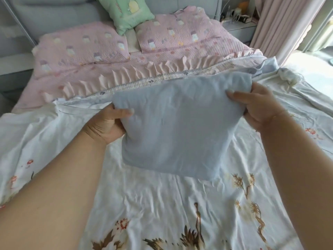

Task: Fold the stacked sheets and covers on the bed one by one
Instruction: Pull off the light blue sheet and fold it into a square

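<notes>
A pale blue sheet [176,127], folded into a thick rectangle, is held up above the bed in the middle of the view. My left hand [108,123] grips its left edge, thumb on top and fingers underneath. On the opposite side my right hand [255,109] grips the upper right corner in the same way. Below it a white cover [162,204] with brown and red flower prints lies spread and wrinkled over the near half of the bed. More pale blue cloth [266,65] lies bunched behind the folded piece at the right.
A pink quilted bedspread [75,78] with a ruffled edge covers the far half. Two pink pillows [81,49] and a green cushion [126,13] lean on the grey headboard [54,13]. Pink curtains [281,24] and a cluttered nightstand [237,17] stand at the right.
</notes>
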Demonstrator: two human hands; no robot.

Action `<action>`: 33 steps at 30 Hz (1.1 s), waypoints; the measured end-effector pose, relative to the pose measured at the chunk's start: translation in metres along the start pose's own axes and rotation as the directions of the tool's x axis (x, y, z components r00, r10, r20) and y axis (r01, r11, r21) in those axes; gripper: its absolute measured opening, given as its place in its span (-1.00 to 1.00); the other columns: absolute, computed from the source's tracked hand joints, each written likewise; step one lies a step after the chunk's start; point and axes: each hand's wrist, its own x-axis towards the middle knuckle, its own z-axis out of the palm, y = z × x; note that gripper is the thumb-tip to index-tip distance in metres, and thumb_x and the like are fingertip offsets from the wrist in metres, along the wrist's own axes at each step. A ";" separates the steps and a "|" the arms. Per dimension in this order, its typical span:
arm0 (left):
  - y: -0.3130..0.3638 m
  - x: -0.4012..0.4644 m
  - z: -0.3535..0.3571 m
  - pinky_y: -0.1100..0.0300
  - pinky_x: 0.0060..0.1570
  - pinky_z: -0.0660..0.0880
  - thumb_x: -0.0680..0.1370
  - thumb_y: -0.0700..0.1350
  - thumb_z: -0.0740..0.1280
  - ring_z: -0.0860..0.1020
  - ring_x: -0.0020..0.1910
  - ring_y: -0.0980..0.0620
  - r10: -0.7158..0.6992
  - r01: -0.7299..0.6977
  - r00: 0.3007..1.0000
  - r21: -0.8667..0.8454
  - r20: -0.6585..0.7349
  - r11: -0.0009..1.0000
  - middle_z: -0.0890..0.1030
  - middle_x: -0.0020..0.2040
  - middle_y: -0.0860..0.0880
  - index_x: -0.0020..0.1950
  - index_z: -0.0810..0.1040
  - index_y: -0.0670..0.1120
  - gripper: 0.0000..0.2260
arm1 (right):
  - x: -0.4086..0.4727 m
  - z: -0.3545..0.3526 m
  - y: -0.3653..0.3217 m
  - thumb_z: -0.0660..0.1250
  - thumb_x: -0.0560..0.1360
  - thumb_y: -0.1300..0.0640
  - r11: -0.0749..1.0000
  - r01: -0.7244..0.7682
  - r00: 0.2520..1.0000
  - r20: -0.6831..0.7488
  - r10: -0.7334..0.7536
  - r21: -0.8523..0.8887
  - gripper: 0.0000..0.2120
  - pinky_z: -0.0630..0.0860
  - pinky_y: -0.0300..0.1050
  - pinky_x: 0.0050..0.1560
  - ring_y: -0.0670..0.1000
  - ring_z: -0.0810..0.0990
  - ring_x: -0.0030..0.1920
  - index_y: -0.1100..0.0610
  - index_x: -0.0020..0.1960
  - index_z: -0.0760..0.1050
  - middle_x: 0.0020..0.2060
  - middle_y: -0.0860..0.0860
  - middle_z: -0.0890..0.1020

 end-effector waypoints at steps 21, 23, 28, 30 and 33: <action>-0.174 -0.186 -0.026 0.02 0.21 0.48 0.01 -0.10 0.70 0.59 0.21 -0.13 -0.808 0.807 0.560 -0.100 -0.184 0.582 0.62 0.22 -0.14 0.26 0.58 -0.09 -0.18 | -0.090 -0.045 0.163 0.60 -0.09 -0.26 0.283 -0.680 0.461 -0.094 0.882 -0.677 -0.09 0.57 0.09 0.13 0.15 0.66 0.03 0.16 0.14 0.50 0.03 0.13 0.66; -0.176 -0.169 -0.020 -0.07 0.21 0.49 -0.01 -0.02 0.71 0.61 0.15 -0.19 -0.746 0.748 0.602 -0.124 -0.286 0.651 0.65 0.14 -0.19 0.22 0.59 -0.17 -0.17 | -0.084 -0.040 0.168 0.59 -0.03 -0.28 0.398 -0.664 0.611 -0.152 0.777 -0.633 -0.16 0.59 0.12 0.09 0.14 0.66 -0.01 0.14 0.11 0.49 0.01 0.12 0.65; -0.182 -0.133 0.004 0.00 -0.14 0.62 0.21 -0.11 0.65 0.68 -0.09 -0.19 -0.507 0.521 0.679 -0.138 -0.531 0.842 0.69 -0.01 -0.23 0.12 0.64 -0.20 -0.47 | -0.075 -0.011 0.176 0.48 0.38 0.01 0.595 -0.416 0.878 -0.132 0.461 -0.687 -0.70 0.58 0.09 0.02 0.14 0.62 -0.06 0.10 0.02 0.49 -0.08 0.09 0.64; -0.181 -0.136 0.002 -0.04 -0.12 0.62 0.16 -0.15 0.68 0.67 -0.02 -0.22 -0.477 0.459 0.714 -0.171 -0.512 0.872 0.67 0.05 -0.25 0.15 0.63 -0.21 -0.41 | -0.076 -0.011 0.173 0.48 0.37 0.09 0.665 -0.389 0.897 -0.096 0.433 -0.637 -0.77 0.60 0.02 -0.06 0.11 0.63 -0.11 0.07 -0.04 0.50 -0.10 0.09 0.65; -0.175 -0.144 -0.006 -0.13 0.04 0.57 0.08 -0.16 0.69 0.62 0.10 -0.27 -0.501 0.468 0.770 -0.185 -0.395 0.864 0.62 0.15 -0.28 0.22 0.60 -0.22 -0.27 | -0.073 -0.015 0.167 0.52 0.18 0.06 0.775 -0.438 0.889 -0.092 0.449 -0.454 -0.50 0.60 -0.04 -0.18 0.08 0.63 -0.11 0.07 0.06 0.45 -0.06 0.08 0.62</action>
